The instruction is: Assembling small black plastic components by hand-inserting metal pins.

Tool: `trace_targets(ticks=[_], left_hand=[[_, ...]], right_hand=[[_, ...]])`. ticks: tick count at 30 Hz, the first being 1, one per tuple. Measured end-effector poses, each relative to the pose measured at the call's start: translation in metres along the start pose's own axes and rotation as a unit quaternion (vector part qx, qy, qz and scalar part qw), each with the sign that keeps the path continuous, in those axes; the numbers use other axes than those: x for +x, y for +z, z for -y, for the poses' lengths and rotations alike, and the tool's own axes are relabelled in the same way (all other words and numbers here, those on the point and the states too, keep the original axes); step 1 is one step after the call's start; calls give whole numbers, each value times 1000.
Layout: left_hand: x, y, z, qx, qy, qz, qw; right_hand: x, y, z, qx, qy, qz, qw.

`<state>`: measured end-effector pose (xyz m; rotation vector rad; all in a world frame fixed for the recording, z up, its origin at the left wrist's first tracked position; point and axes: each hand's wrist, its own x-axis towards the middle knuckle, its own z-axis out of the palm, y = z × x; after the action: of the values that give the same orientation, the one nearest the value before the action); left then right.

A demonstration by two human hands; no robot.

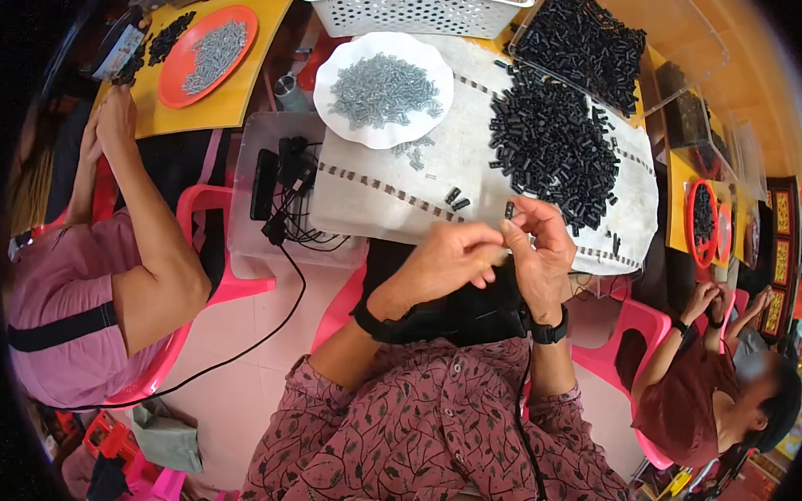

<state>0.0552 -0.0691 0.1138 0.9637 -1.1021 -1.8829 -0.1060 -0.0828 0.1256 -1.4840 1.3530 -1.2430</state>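
Between thumb and fingers of my right hand (544,253) is a small black plastic piece (509,210), held upright over the near edge of the table. My left hand (446,262) is closed in a pinch right beside it; whatever its fingertips hold is too small or hidden to make out. Two or three loose black pieces (455,197) lie on the cloth just beyond my hands. Farther right spreads a big pile of the same black pieces (553,145). A white scalloped plate (324,91) carries a heap of small silvery pieces (385,88), with a few spilled (415,151) below its rim.
A white perforated basket (418,15) and a clear tub of black pieces (580,41) stand at the back. Left are a clear bin (247,203) with cables and an orange plate (172,86) on a yellow table. Co-workers sit left (98,291) and right (694,399).
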Motion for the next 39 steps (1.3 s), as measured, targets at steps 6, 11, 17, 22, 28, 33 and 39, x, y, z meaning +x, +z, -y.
trace_targets(ticks=[6,11,17,22,28,33,39], left_hand=[[10,-37,1,272,210,-337,876],[10,-44,8,432,230,-372,789],[11,-38,5,517,181,-366,752],[12,-38,5,539,160,-367,741],[14,-44,6,492,206,-402,744],[15,-49,10,455,253,-420,743],[15,-41,10,479,209,-395,755]], right_hand=[[4,8,-5,-75,-24,65,995],[8,20,-5,-112,-47,81,989],[10,22,-12,-182,-88,96,975],[8,22,-10,-174,-85,88,977],[-2,24,13,-236,-205,74,947],[-10,21,49,-140,-245,152,947],[-21,13,121,289,-192,378,859]])
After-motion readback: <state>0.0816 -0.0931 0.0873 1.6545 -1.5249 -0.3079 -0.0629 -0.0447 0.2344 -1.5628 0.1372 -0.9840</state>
